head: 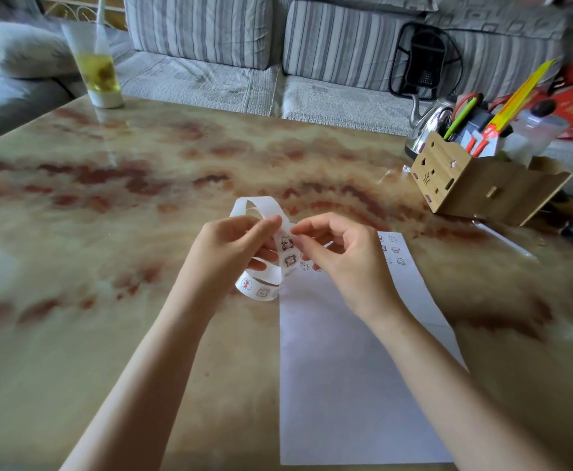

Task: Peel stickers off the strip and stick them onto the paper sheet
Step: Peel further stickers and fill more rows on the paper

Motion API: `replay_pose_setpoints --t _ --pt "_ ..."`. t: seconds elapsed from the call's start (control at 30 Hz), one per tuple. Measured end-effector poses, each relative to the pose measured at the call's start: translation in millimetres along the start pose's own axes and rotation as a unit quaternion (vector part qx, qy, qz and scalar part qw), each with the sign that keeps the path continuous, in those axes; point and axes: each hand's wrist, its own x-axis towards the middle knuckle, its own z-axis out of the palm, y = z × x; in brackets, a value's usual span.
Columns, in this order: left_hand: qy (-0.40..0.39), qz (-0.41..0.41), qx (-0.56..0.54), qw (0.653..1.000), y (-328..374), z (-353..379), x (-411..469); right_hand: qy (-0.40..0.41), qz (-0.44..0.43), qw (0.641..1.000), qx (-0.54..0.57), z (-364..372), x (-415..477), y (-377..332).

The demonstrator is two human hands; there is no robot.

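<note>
In the middle of the picture, the left hand holds the curly white strip, with its fingers bent round it. The right hand has its thumb and first finger pinched together on the strip, right by the top sticker. It is too small to tell if a corner has come up yet.

The job now looks like peeling that sticker. It would be best to pick at one corner with a nail. Then pull slowly, so it does not rip or fold onto itself. The left hand should hold the strip tight just under that spot, so it does not wiggle.

The paper sheet lies flat on the table, in the lower middle and right. A few stickers sit at its far end, so the next one can go in a bare spot beside them.
</note>
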Motion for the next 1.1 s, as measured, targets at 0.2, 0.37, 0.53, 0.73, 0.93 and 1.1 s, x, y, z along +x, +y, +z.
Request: replay_pose_setpoints --t 0.2,0.37,0.53,0.73,0.93,1.1 --pt "-0.008 0.016 0.024 1.000 -1 1 -2 -0.006 -0.006 1.000 -0.016 1 0 1" --pt "-0.010 0.016 0.029 0.999 -2 1 -2 -0.010 -0.010 1.000 -0.027 0 0 0" --pt "-0.014 0.016 0.042 0.999 -2 2 -3 -0.017 -0.004 0.998 -0.068 -2 1 -1" --pt "-0.014 0.003 0.044 0.999 -4 4 -3 -0.039 -0.046 0.988 -0.145 -5 0 1" --pt "-0.024 -0.027 0.021 0.999 -5 3 -2 -0.051 -0.078 0.985 -0.144 -8 -5 5" --pt "0.005 -0.014 0.055 0.998 -7 2 -2 -0.050 -0.043 0.996 -0.056 -13 -7 4"
